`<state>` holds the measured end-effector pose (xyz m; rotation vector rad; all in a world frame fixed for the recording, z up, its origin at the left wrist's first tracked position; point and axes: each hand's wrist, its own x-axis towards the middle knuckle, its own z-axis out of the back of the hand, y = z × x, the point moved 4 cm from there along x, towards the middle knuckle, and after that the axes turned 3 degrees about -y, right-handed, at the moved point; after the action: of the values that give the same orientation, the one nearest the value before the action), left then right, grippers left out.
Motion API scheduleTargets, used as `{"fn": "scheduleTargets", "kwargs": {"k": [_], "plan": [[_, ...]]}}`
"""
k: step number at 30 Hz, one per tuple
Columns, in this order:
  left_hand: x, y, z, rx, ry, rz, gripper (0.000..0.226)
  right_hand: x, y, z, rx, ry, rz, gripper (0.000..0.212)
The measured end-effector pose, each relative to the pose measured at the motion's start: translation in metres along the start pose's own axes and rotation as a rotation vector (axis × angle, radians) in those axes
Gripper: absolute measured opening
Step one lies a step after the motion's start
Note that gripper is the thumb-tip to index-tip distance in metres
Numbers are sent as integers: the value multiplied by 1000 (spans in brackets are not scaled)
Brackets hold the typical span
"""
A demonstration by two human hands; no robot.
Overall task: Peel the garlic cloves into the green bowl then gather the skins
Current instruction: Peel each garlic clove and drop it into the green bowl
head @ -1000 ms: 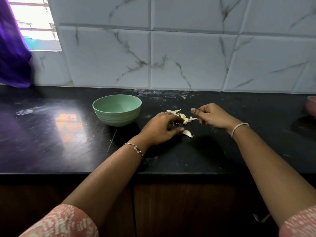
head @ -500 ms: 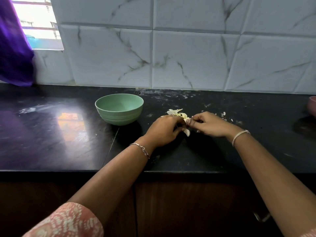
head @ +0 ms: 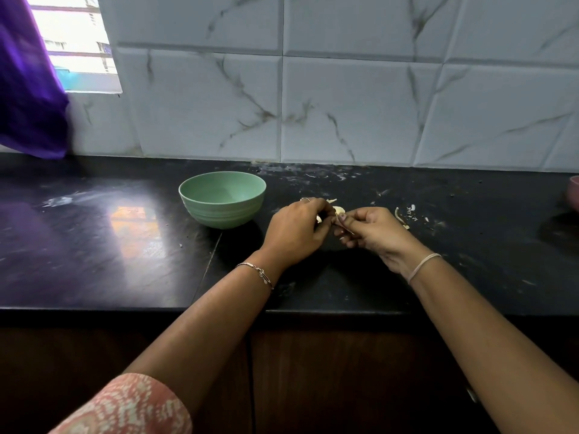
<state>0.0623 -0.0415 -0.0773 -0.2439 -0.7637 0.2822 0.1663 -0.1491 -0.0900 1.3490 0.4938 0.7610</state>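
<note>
A green bowl (head: 222, 198) stands on the black counter (head: 125, 245), left of both hands; I see nothing inside it. My left hand (head: 297, 230) and my right hand (head: 372, 233) meet just right of the bowl, fingers curled around a pale bit of garlic (head: 339, 210) held between them. A thin strip of skin (head: 344, 228) hangs from my right fingers. Most of the garlic is hidden by the hands. Loose garlic skins (head: 399, 216) lie on the counter to the right of my right hand.
Small white flakes (head: 326, 177) are scattered along the counter by the tiled wall. A pink bowl (head: 575, 192) shows at the far right edge. A purple curtain (head: 28, 89) hangs at the far left by the window. The counter's front edge runs under my forearms.
My right hand moved left to meet the left hand and now pinches the garlic with it. The skins that lay between the hands are gathered in the fingers.
</note>
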Motion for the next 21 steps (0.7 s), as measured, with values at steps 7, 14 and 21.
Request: {"fn": "scheduleTargets", "kwargs": {"k": [7,14,21], "plan": [[2,9,0,-95,7,87,9,-4,5,10,165,51,-126,8],[2,17,-1,-42,82,128,10,-8,17,23,-22,184,-174,17],[4,21,9,133,29,192,34,4,100,30,-182,244,-53,5]]}}
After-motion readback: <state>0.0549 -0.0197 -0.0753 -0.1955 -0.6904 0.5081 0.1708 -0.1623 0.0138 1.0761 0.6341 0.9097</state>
